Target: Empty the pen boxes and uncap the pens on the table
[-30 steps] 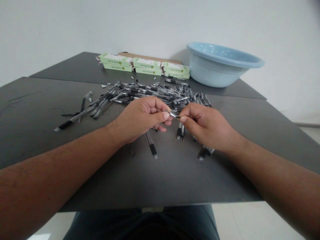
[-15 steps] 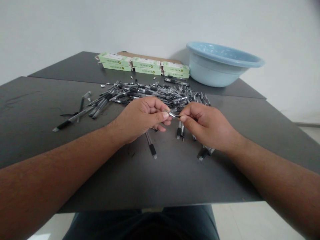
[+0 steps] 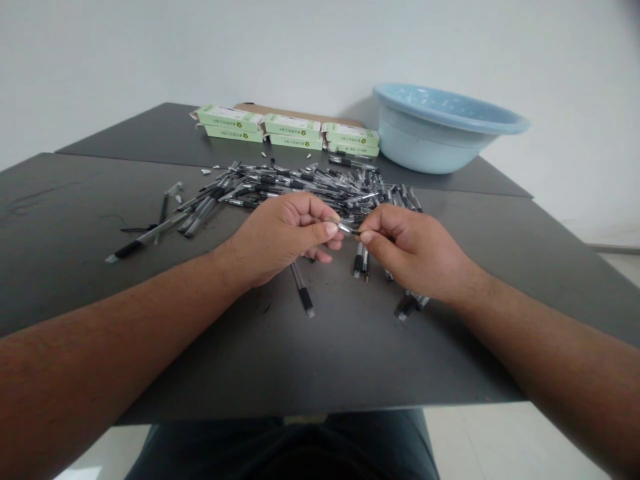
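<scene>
In front of the pen pile, my left hand (image 3: 295, 233) is closed, its thumb and fingertips pinching a small silver pen tip (image 3: 345, 228). Facing it, my right hand (image 3: 415, 250) pinches a thin dark pen part (image 3: 356, 233) that meets the silver piece; the rest of that part is hidden by the fingers. Behind both hands lies a heap of clear pens (image 3: 300, 181) with black grips. A single pen (image 3: 303, 291) points toward me below my left hand, and more pens (image 3: 361, 260) show beside my right fingers.
Green-and-white boxes (image 3: 233, 125) stand stacked in pairs at the back. A light blue basin (image 3: 425, 137) rests at the back right. Small silver tips (image 3: 205, 172) are scattered behind the heap. Several pens (image 3: 145, 241) spread left across the dark table (image 3: 310, 380).
</scene>
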The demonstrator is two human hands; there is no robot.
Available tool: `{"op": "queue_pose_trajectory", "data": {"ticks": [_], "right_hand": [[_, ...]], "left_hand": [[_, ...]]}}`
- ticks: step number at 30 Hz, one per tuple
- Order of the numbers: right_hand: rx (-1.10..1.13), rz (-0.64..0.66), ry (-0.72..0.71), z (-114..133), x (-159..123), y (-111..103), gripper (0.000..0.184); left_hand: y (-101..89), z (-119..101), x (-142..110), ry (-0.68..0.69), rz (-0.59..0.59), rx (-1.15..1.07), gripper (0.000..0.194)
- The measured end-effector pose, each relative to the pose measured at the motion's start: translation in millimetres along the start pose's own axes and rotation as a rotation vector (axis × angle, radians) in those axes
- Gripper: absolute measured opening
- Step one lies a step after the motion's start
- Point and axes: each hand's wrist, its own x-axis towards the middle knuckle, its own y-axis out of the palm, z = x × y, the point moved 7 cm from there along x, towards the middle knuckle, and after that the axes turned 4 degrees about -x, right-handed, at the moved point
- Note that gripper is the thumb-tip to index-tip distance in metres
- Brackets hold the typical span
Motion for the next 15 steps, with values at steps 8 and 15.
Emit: {"op": "queue_pose_trajectory", "data": {"ticks": [8, 15], "right_hand": [[0.002, 0.014, 0.005, -0.3, -0.6, 1.9, 0.013], [0.007, 0.026, 0.006, -1.8, -0.7, 4.1, 0.011]], "left_hand": [[1.0, -0.6, 0.3, 0.016, 0.010, 0.050, 0.018], [0.6, -9.6, 0.9, 0.056, 0.029, 0.204, 0.018]]}}
